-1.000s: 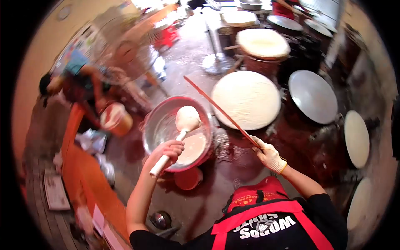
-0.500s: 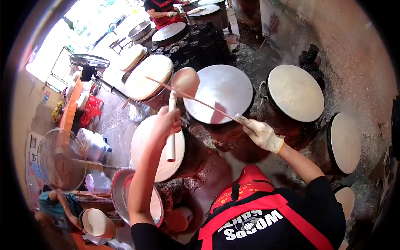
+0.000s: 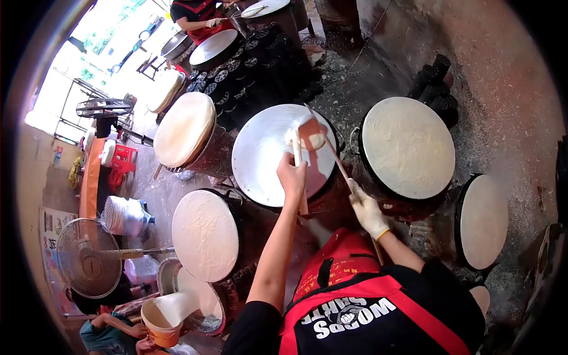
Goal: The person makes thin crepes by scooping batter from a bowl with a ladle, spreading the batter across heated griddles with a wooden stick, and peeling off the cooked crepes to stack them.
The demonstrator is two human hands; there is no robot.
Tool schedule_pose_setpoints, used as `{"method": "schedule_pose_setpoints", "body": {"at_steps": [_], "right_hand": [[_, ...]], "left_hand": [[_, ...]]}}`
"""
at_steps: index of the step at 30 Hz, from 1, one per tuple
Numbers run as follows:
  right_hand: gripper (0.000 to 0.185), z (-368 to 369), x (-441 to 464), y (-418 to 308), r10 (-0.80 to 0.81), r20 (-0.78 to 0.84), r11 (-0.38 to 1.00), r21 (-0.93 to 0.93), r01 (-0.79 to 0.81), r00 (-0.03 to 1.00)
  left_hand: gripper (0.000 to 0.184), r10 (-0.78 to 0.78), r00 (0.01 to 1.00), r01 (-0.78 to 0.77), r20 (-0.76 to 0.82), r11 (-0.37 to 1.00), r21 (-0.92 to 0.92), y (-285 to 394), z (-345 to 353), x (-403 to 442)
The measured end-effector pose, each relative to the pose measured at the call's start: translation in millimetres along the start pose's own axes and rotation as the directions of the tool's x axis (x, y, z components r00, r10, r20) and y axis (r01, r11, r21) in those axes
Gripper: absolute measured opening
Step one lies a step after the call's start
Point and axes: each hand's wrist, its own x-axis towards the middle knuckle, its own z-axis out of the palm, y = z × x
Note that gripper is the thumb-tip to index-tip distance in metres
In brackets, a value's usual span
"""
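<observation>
My bare left hand (image 3: 292,177) is closed round the pale handle of a ladle (image 3: 297,148) above a round metal griddle (image 3: 254,171). Whitish batter shows by the ladle's head, close to the griddle surface. My right hand (image 3: 368,210), in a white glove, is closed on a long thin wooden stick (image 3: 337,158). Its far end crosses over the griddle beside the ladle. A reddish-brown piece lies where the two tools meet; I cannot tell which it belongs to. On the right, another griddle (image 3: 408,148) carries a pale batter sheet.
More batter-covered griddles stand at left (image 3: 205,236) and far right (image 3: 484,222). A stack of pale round sheets (image 3: 184,130) is at upper left. Lower left, a co-worker tips a bucket (image 3: 161,322) of batter into a basin (image 3: 216,322). Fans (image 3: 89,258) and black perforated cylinders (image 3: 260,65) stand around.
My left hand and ladle have moved right and over the middle griddle. The stick has swung more upright. The view has shifted, and the co-worker's bucket now pours batter.
</observation>
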Motion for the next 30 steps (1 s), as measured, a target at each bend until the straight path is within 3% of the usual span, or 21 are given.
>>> {"method": "schedule_pose_setpoints", "body": {"at_steps": [2, 4, 6, 8, 9, 10, 12, 15, 18, 20, 22, 26, 28, 30], "right_hand": [[0.052, 1.4, -11.0, -6.3, 0.179, 0.058, 0.879, -0.458, -0.133, 0.982], [0.050, 12.2, -10.3, -8.1, 0.236, -0.001, 0.832, -0.517, -0.203, 0.972], [0.050, 22.8, -1.7, -7.5, 0.241, -0.015, 0.855, -0.470, -0.219, 0.970], [0.051, 38.5, 15.4, -6.6, 0.301, -0.001, 0.892, -0.354, -0.282, 0.954], [0.048, 58.5, 21.3, 21.9, 0.165, -0.057, 0.984, -0.066, -0.168, 0.985], [0.045, 57.9, 28.5, 12.4, 0.359, 0.039, 0.917, 0.172, -0.360, 0.932], [0.041, 54.0, 39.5, -21.1, 0.599, 0.343, 0.522, 0.519, -0.677, 0.724], [0.039, 66.6, 22.7, -32.0, 0.621, 0.257, 0.353, 0.752, -0.557, 0.741], [0.040, 105.0, 2.7, -23.7, 0.713, 0.105, 0.377, 0.777, -0.505, 0.693], [0.038, 127.7, 9.7, -47.9, 0.700, 0.065, 0.415, 0.774, -0.479, 0.711], [0.039, 160.6, 36.6, -52.4, 0.712, -0.054, 0.524, 0.705, -0.478, 0.700], [0.040, 210.9, 95.3, -29.9, 0.547, -0.265, 0.817, 0.377, -0.437, 0.794], [0.035, 226.4, 114.8, 1.2, 0.405, -0.284, 0.911, 0.206, -0.357, 0.869], [0.033, 192.2, 112.9, -53.6, 0.496, -0.074, 0.842, 0.283, -0.459, 0.865]], "left_hand": [[0.018, -0.038, 0.996, 0.033, -0.077, 0.997, -0.066, -6.1, 3.8, 10.8], [0.015, -0.228, 0.973, 0.204, -0.046, 0.929, -0.309, -5.7, 2.6, 24.6], [0.016, -0.259, 0.966, 0.216, 0.019, 0.762, -0.610, 13.6, -8.8, 40.5], [0.019, -0.163, 0.987, 0.109, 0.001, 0.654, -0.748, 36.8, -31.1, 57.3], [0.021, -0.120, 0.992, 0.106, 0.049, 0.534, -0.839, 46.8, -46.6, 65.3], [0.025, -0.034, 0.993, 0.118, 0.117, 0.490, -0.864, 56.6, -64.5, 71.3], [0.032, -0.108, 0.960, 0.279, 0.257, 0.414, -0.867, 84.1, -104.5, 71.3], [0.019, -0.120, 0.922, 0.384, 0.369, 0.418, -0.824, 82.6, -156.6, 51.1], [0.025, -0.300, 0.866, 0.499, 0.399, 0.504, -0.705, 58.5, -188.0, -1.1], [0.027, -0.461, 0.781, 0.607, 0.421, 0.403, -0.685, 27.8, -194.4, -44.0], [0.033, -0.545, 0.745, 0.621, 0.384, 0.358, -0.697, 10.8, -198.8, -86.5], [0.032, -0.659, 0.697, 0.622, 0.282, 0.360, -0.696, -13.9, -211.0, -144.8], [0.026, -0.650, 0.734, 0.557, 0.197, 0.409, -0.722, -26.8, -217.3, -158.4], [0.020, -0.637, 0.755, 0.516, 0.156, 0.430, -0.741, -40.2, -221.0, -170.1]]}}
